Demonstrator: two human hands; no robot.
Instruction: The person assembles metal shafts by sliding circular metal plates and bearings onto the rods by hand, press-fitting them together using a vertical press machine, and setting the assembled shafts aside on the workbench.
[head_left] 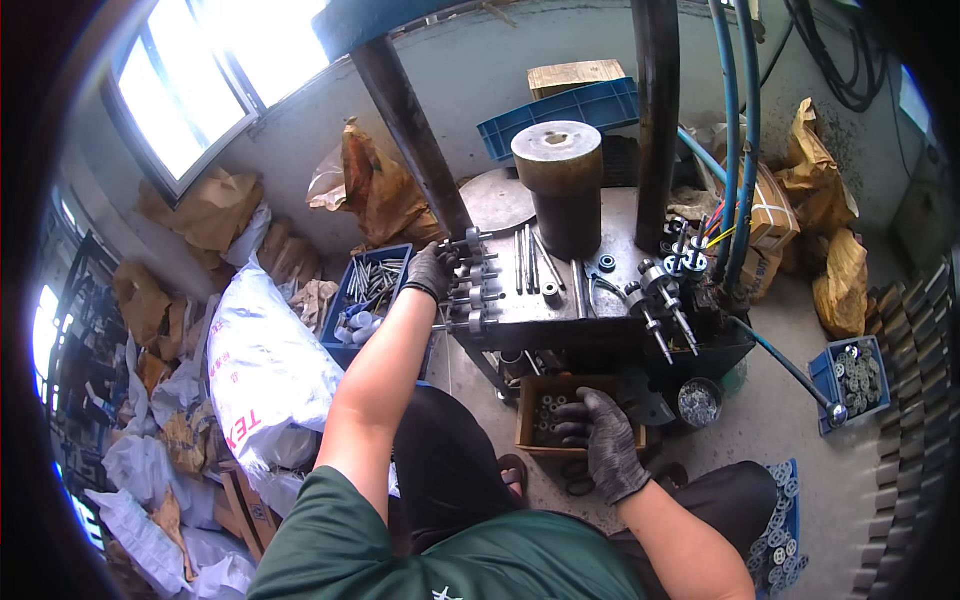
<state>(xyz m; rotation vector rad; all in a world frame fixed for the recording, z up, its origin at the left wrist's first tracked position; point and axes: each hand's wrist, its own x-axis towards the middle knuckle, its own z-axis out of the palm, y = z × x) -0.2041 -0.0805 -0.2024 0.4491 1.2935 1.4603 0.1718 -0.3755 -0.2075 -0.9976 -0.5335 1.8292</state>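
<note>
My left hand (432, 270), in a dark glove, grips the end of a metal shaft with a round collar (470, 243) at the left edge of the press table (560, 305). Several more such shafts (470, 300) lie in a row just below it. My right hand (600, 435), also gloved, reaches into a brown cardboard box (527, 425) of small metal rings under the table, fingers curled over the rings (548, 412). A thick steel cylinder (560, 185) stands upright on the table behind the shafts.
A blue crate of metal rods (370, 290) sits left of the table beside a big white sack (265, 370). Hoses (735, 150) hang at right. Another blue bin of parts (855, 380) and a round tin (698, 402) stand on the floor to the right.
</note>
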